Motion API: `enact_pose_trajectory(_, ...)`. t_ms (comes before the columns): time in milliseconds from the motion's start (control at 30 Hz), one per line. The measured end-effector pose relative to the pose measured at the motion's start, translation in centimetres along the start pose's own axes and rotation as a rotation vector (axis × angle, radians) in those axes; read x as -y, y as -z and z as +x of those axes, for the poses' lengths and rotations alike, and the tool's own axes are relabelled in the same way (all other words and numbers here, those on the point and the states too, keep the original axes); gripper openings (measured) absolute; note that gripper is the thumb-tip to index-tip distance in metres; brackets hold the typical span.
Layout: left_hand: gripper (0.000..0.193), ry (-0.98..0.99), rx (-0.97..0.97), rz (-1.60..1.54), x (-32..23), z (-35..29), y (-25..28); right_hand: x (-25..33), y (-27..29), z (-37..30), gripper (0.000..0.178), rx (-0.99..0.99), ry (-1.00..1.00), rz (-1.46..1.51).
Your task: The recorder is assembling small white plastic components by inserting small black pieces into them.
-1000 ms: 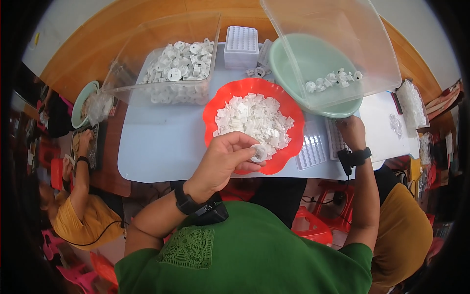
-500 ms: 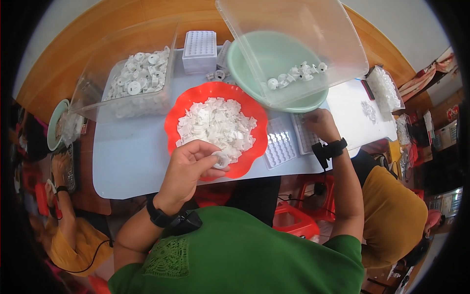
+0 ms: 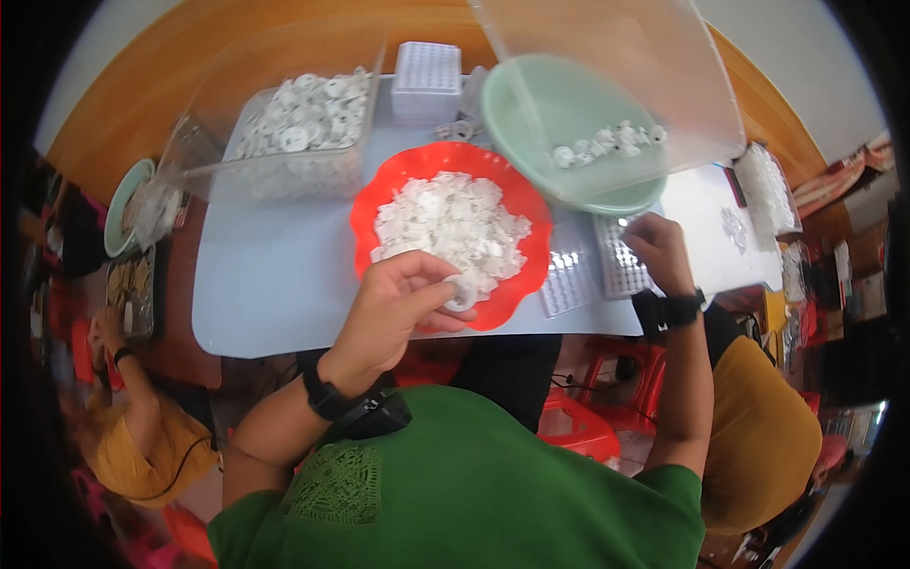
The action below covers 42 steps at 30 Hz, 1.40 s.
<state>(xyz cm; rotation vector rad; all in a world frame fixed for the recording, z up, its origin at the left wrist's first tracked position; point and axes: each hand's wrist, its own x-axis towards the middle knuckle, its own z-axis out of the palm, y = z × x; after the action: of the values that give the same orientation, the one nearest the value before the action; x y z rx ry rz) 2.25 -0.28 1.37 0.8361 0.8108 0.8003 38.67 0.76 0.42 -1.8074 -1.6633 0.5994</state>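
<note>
— Left hand (image 3: 403, 303)?
— Its grip pinches a white ring (image 3: 462, 296) at the red bowl's (image 3: 524, 270) near rim.
— Right hand (image 3: 656, 248)?
— Fingertips on the clear tray (image 3: 621, 270) on the desk (image 3: 265, 284); grip unclear.

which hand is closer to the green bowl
Right. The right hand rests on a clear grid tray just below the green bowl's near rim. The left hand is farther off, at the near edge of the red bowl.
</note>
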Motion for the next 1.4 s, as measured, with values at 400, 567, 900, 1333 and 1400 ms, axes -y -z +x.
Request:
enact_pose_trajectory(400, 0.009, -0.092, 0.002, 0.018, 0.6, -1.6, 0.0, 14.8, -11.8, -8.2, 0.020, -0.137, 0.649, 0.144)
enact_pose_trajectory(567, 0.007, -0.113, -0.020, 0.037, 1.3, -2.1, 0.4, 15.6, -13.2, -8.3, 0.019, -0.209, 0.711, 0.057)
enact_pose_trajectory(900, 0.007, -0.152, -0.009, 0.077, 1.9, -2.3, 0.7, 16.2, -13.9, -8.6, 0.015, -0.271, 0.804, -0.150)
enact_pose_trajectory(1333, 0.009, -0.133, -0.065, -0.046, 2.2, -1.8, 1.6, 15.8, -13.8, -9.3, 0.024, -0.178, 0.801, -0.285)
enact_pose_trajectory(1400, 0.011, -0.131, -0.056, -0.036, 2.0, -1.8, 1.4, 15.7, -13.4, -9.4, 0.030, -0.166, 0.791, -0.308)
